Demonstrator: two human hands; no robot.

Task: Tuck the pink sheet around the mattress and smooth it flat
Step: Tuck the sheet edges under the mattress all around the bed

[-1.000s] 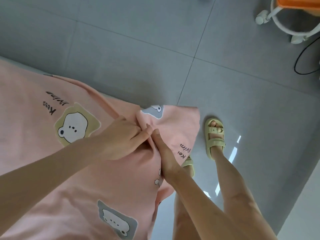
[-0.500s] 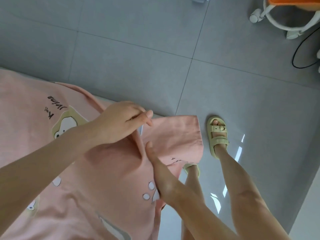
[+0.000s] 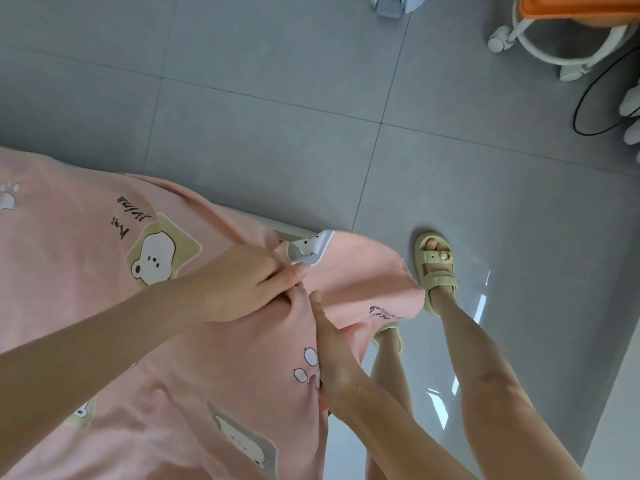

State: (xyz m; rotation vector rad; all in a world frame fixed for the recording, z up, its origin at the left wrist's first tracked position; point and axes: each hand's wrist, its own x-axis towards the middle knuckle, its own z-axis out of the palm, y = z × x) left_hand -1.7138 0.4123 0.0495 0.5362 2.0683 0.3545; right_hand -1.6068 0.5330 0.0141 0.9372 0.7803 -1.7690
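The pink sheet (image 3: 86, 258), printed with bears and lettering, covers the mattress across the left and bottom. At the mattress corner my left hand (image 3: 239, 282) pinches a fold of the sheet between thumb and fingers. My right hand (image 3: 334, 355) lies along the corner's edge, fingers pressed into the fabric. A loose flap of the sheet (image 3: 367, 282) hangs past the corner toward the floor. A thin pale strip of the mattress edge (image 3: 294, 232) shows just beyond the fold.
Grey tiled floor (image 3: 277, 98) lies beyond the bed. My legs stand in yellow sandals (image 3: 437, 271) right of the corner. An orange seat on a white wheeled frame (image 3: 540, 39) and a black cable (image 3: 588, 95) sit at top right. A white object (image 3: 394, 3) stands at top centre.
My left hand has come back down onto the corner with its fold. The loose flap has spread further right. My right hand has stayed along the edge.
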